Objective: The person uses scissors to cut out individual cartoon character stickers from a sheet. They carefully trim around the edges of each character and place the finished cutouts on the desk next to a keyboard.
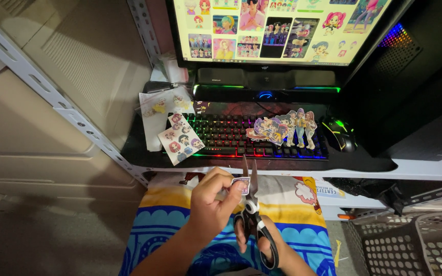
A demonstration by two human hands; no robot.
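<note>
Fingers [227, 190] pinch sticker cutout [241, 185]; right hand [262, 240] grips scissors [251, 204].

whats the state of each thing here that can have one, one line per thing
scissors: blades slightly parted, pointing up, held in right hand
small sticker: pinched in left hand, against the blades
keyboard: backlit, cutouts lying on it
monitor: on, showing cartoon figures
mouse: lit green
sticker sheet: uncut, overlapping the keyboard's left end
</note>
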